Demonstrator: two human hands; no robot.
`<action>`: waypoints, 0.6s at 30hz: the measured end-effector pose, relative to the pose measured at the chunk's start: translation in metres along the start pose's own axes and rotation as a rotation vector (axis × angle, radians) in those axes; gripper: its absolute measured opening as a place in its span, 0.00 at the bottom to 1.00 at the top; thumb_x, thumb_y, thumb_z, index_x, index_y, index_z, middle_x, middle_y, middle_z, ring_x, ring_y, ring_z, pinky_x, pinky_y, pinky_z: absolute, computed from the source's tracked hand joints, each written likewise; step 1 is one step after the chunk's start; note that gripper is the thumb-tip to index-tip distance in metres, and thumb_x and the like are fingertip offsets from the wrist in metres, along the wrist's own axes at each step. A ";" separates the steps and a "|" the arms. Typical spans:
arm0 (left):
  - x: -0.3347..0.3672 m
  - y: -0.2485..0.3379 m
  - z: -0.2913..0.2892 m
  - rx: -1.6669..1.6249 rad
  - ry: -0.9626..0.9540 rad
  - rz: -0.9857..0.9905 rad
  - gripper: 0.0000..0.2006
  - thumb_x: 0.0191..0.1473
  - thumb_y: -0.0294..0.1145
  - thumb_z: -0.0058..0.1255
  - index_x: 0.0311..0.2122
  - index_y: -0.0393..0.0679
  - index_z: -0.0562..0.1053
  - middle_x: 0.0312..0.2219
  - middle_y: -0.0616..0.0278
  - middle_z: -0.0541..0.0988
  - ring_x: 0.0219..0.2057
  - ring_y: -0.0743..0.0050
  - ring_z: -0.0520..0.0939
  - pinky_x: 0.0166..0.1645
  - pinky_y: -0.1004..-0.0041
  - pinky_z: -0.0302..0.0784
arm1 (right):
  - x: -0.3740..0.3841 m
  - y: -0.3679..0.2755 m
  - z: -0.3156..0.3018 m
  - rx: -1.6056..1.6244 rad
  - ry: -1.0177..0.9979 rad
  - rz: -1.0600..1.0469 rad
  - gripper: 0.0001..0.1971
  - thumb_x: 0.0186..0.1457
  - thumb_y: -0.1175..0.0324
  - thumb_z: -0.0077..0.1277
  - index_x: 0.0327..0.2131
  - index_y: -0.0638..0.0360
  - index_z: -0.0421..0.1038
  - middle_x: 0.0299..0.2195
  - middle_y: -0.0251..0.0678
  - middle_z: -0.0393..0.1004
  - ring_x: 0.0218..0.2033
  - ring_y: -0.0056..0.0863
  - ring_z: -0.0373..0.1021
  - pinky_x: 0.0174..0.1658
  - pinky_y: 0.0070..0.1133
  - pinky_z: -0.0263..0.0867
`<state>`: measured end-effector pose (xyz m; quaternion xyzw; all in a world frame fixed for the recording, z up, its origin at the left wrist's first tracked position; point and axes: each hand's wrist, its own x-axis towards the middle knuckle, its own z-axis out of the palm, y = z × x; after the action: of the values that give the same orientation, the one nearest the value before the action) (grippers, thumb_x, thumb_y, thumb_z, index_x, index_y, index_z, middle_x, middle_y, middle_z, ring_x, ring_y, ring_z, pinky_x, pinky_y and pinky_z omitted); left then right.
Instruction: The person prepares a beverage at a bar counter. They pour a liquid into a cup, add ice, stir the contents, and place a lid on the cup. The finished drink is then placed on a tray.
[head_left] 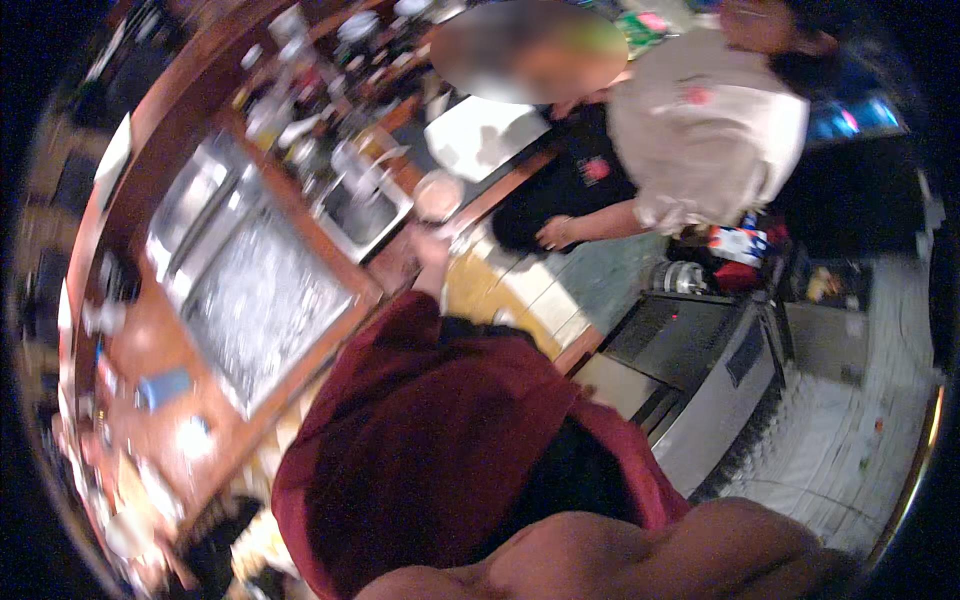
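Head view shows the left grip (431,262), blurred, at the reddish-brown worktop (393,267) just beside a pale round container (438,196) — whether it is closed on anything, I cannot tell. That container sits by the corner of a small sink (384,234), with a metal bin (205,237) of glistening contents farther left. Near the other burgundy cuff, the right grip (588,391) is too dim to read — its state, too, I cannot tell.
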<state>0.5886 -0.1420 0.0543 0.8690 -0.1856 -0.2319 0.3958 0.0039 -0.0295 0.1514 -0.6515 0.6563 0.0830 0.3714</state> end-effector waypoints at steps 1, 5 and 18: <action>-0.013 -0.040 -0.005 0.011 0.022 0.167 0.43 0.31 0.37 0.70 0.53 0.32 0.61 0.45 0.41 0.72 0.44 0.49 0.75 0.48 0.58 0.71 | 0.010 -0.017 -0.001 -0.014 -0.025 -0.072 0.14 0.53 0.64 0.52 0.40 0.61 0.71 0.32 0.43 0.76 0.33 0.30 0.73 0.35 0.27 0.69; -0.097 -0.034 -0.063 -0.081 -0.314 0.214 0.36 0.38 0.41 0.65 0.52 0.37 0.64 0.41 0.45 0.74 0.43 0.49 0.76 0.47 0.61 0.72 | 0.082 -0.108 0.008 -0.006 -0.264 -0.225 0.12 0.50 0.64 0.55 0.35 0.61 0.71 0.29 0.39 0.76 0.32 0.28 0.73 0.36 0.25 0.68; -0.170 -0.268 -0.246 0.469 -0.505 -0.056 0.17 0.54 0.38 0.51 0.44 0.37 0.69 0.36 0.51 0.77 0.40 0.59 0.78 0.43 0.63 0.74 | 0.160 -0.250 0.051 -0.488 -0.278 -0.568 0.08 0.46 0.66 0.52 0.29 0.58 0.74 0.27 0.44 0.77 0.31 0.43 0.73 0.37 0.31 0.68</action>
<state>0.6206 0.2576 0.0330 0.8562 -0.3020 -0.4015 0.1205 0.2728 -0.1605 0.1134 -0.8588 0.3544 0.2179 0.2991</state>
